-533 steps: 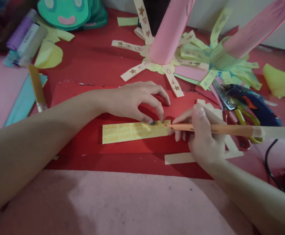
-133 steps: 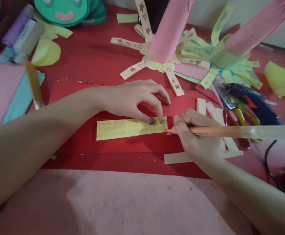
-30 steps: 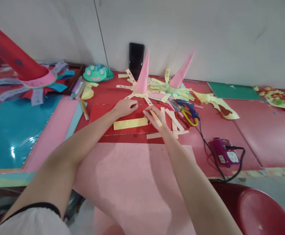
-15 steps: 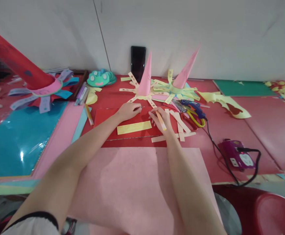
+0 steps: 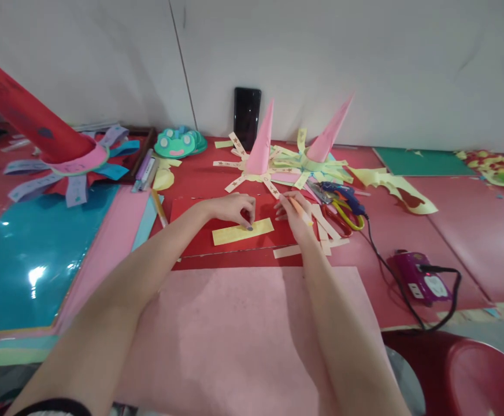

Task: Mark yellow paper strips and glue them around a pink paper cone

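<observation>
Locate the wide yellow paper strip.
In the head view, the wide yellow paper strip lies near the middle, on the red sheet, with the left hand reaching over its far edge and the right hand to its right.

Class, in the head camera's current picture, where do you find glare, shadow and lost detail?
Head view: bright white glare on the shiny blue sheet; soft shadows across the pink paper; head view again: marks on the yellow strip too indistinct to read.
</observation>
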